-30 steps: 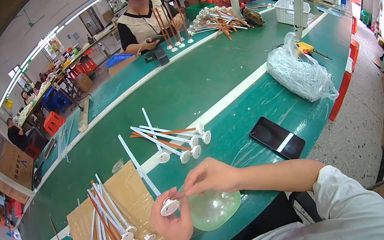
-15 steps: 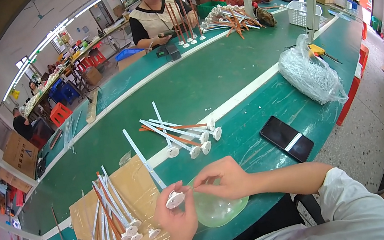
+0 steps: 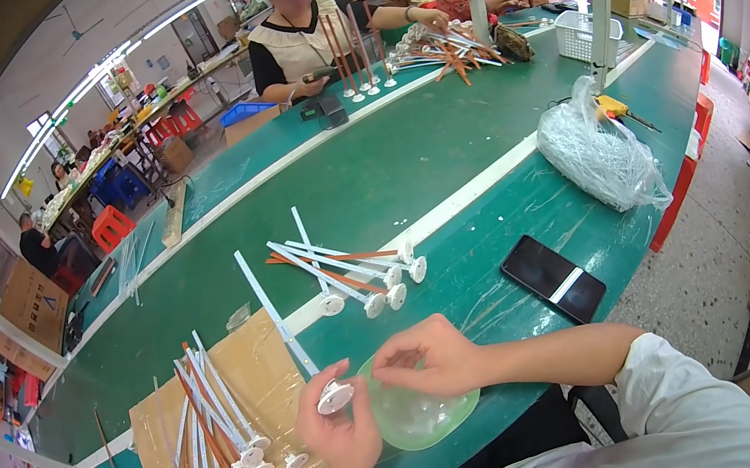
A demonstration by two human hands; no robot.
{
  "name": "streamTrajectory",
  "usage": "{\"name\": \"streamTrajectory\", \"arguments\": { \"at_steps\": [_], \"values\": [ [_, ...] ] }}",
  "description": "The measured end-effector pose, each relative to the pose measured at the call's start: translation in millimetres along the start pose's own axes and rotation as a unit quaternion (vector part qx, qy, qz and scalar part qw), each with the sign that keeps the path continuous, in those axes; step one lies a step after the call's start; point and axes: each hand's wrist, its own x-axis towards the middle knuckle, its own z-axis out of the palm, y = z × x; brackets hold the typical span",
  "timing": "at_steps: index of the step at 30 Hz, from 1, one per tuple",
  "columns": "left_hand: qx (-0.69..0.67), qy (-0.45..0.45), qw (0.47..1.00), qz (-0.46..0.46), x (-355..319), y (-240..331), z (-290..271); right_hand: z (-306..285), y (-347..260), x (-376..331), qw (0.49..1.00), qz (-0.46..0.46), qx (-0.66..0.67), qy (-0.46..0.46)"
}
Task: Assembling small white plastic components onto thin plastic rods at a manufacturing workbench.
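Observation:
My left hand is closed around a pale blue-white stick near its round white disc base. The stick slants away to the upper left, its disc facing me. Just right of the disc, my right hand pinches thumb and fingertips together; whatever sits between them is too small to make out. Under that hand is a translucent green bowl with small clear contents. On the cardboard to the left lie several white and brown sticks with disc bases.
More sticks with discs lie ahead on the green table. A phone rests at right, near a clear bag of thin pieces and a yellow-handled tool. Across the table a person works beside upright brown sticks.
The person across the table has stretched an arm out to the stick pile on their side. My hands keep nearly the same pose, and the view has shifted slightly.

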Motion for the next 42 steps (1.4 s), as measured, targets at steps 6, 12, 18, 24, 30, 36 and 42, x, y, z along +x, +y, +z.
{"name": "streamTrajectory", "arguments": {
  "at_steps": [6, 12, 18, 24, 30, 36, 42],
  "values": [
    [-0.005, 0.009, 1.000, -0.013, -1.5, 0.1, -0.5, 3.6, 6.0, -0.8, 0.999, -0.011, 0.050, 0.003],
    [0.009, 0.010, 1.000, -0.006, -1.3, 1.5, 0.3, -0.1, 11.3, -1.2, 0.997, -0.061, -0.035, -0.041],
    [0.019, 0.000, 1.000, -0.007, -2.8, -1.8, 0.5, -0.9, 6.8, 2.5, 0.994, -0.051, -0.073, -0.067],
    [0.013, -0.006, 1.000, 0.002, -1.6, -2.9, 0.6, 1.2, 6.9, -0.2, 0.993, -0.071, -0.085, -0.044],
    [0.125, -0.072, 0.983, 0.110, 5.2, 4.1, 3.4, -0.1, 2.4, -3.0, 0.936, -0.272, -0.193, 0.113],
    [0.110, -0.112, 0.983, 0.100, 1.7, -0.9, 3.6, -0.2, 3.1, -0.2, 0.889, -0.371, -0.247, 0.110],
    [0.076, -0.113, 0.988, 0.072, 1.0, -1.0, 5.2, 2.6, 6.4, -1.5, 0.898, -0.372, -0.208, 0.109]
  ]
}}
